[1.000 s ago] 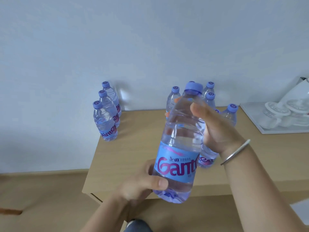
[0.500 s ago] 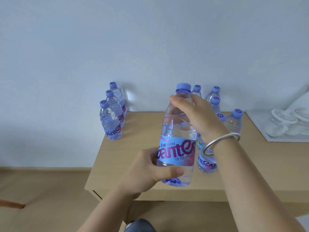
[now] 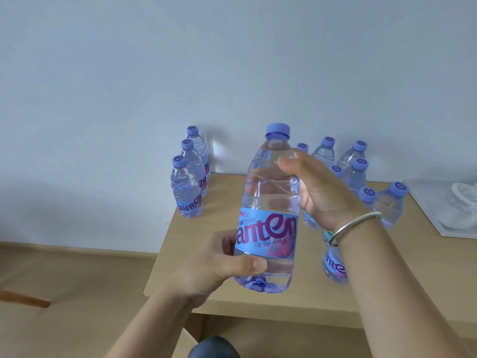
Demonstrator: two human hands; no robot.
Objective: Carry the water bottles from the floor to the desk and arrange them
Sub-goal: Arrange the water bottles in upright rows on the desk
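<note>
While both hands hold it in front of the desk point(image 3: 232, 301), the water bottle point(image 3: 269, 210) stands nearly upright in the air, its blue cap point(image 3: 277, 131) at the top and its base above the desk's near edge. The left hand point(image 3: 219, 264) grips the lower part, thumb curled across the front just under the blue label and fingers wrapped behind. The right hand point(image 3: 317, 192) curls round the upper part from the right, fingertips on the clear shoulder below the neck, a silver bangle point(image 3: 353, 226) on its wrist. Compared with half a second ago, the bottle sits a little further left and the right hand has slipped from the front of the neck to the side, so more of the label now shows. Both forearms reach up from the lower edge, the left from the lower left, the right from the lower right. Three bottles point(image 3: 187, 187) stand in a row at the desk's far left corner, and a cluster of more bottles point(image 3: 356, 174) stands behind the right hand. A white tray point(image 3: 438, 218) lies at the desk's right end.
</note>
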